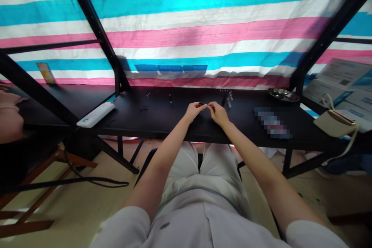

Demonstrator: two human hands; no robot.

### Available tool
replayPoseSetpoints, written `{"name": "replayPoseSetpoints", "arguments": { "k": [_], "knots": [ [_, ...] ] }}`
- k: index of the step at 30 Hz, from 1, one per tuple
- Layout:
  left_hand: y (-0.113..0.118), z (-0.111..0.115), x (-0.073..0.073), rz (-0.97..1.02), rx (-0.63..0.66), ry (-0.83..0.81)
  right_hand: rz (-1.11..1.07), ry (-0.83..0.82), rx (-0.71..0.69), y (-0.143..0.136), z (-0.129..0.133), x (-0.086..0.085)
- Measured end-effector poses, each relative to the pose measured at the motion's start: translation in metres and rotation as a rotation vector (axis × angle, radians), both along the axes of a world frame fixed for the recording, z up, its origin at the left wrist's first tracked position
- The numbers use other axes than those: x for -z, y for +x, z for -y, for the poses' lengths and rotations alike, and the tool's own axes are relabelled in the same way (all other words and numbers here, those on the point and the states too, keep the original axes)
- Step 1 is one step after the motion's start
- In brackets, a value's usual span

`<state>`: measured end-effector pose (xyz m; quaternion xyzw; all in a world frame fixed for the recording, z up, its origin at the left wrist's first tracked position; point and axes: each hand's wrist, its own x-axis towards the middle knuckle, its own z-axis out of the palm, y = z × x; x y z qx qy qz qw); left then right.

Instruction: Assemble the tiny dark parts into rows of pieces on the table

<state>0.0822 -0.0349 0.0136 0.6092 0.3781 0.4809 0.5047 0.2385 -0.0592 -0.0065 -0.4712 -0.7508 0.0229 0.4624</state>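
Two closed pinches — left hand (pixel 194 112) on dark piece (pixel 201 103), right hand (pixel 218 114) just beside.

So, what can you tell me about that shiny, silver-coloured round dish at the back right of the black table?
The shiny, silver-coloured round dish is shallow, with a thin rim, and looks like polished metal, catching bright reflections. It rests upright on the black tabletop, near the slanted black frame post. Neither the left hand nor the right hand touches it.
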Motion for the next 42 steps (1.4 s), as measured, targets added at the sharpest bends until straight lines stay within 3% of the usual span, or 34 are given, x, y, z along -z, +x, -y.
{"name": "replayPoseSetpoints", "arguments": {
  "k": [4,7,10,13,16,20,31,42],
  "knots": [
    [0.002,-0.003,0.003,-0.034,-0.084,0.058,0.038,-0.019,0.018,-0.002,0.001,-0.001],
    [-0.002,-0.011,0.003,-0.148,-0.273,0.122,0.056,-0.011,0.053,-0.003,0.003,-0.003],
    [-0.017,-0.020,-0.006,-0.460,-0.488,0.101,0.041,-0.008,0.084,-0.004,0.004,-0.004],
    [-0.038,-0.028,-0.019,-0.775,-0.613,0.069,0.034,-0.019,0.103,-0.004,0.004,-0.005],
    [-0.059,-0.034,-0.026,-0.957,-0.640,0.032,0.035,-0.018,0.100,-0.003,0.004,-0.004],
    [-0.074,-0.038,-0.024,-1.029,-0.670,-0.022,0.025,-0.004,0.087,-0.003,0.004,-0.003],
    [-0.075,-0.036,-0.012,-1.102,-0.703,-0.006,-0.041,0.023,0.123,-0.001,0.007,-0.007],
    [-0.077,-0.029,-0.023,-1.179,-0.707,0.093,-0.287,0.083,0.412,0.020,0.012,-0.015]
  ]
}}
